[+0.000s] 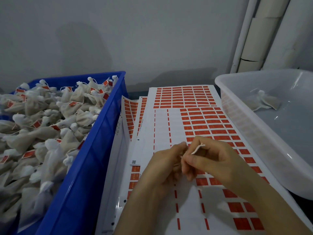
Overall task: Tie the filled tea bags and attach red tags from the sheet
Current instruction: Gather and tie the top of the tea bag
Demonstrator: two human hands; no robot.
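A white sheet of red tags point(199, 122) lies in the middle, with two columns peeled bare. Above its lower part my left hand point(162, 167) and my right hand point(213, 160) meet, fingers curled. A thin pale string point(197, 148) sticks out between my right fingers, and both hands pinch it. The tea bag on that string is hidden under my hands. The blue crate point(94, 150) on the left is heaped with tied, tagged tea bags point(42, 119). One tea bag point(265, 102) lies in the white tub point(254, 126) on the right.
More tag sheets point(130, 112) are stacked under the top one, fanned out to the left. A grey wall stands behind, with white pipes point(259, 33) at the upper right. The crate and the tub flank the sheets closely.
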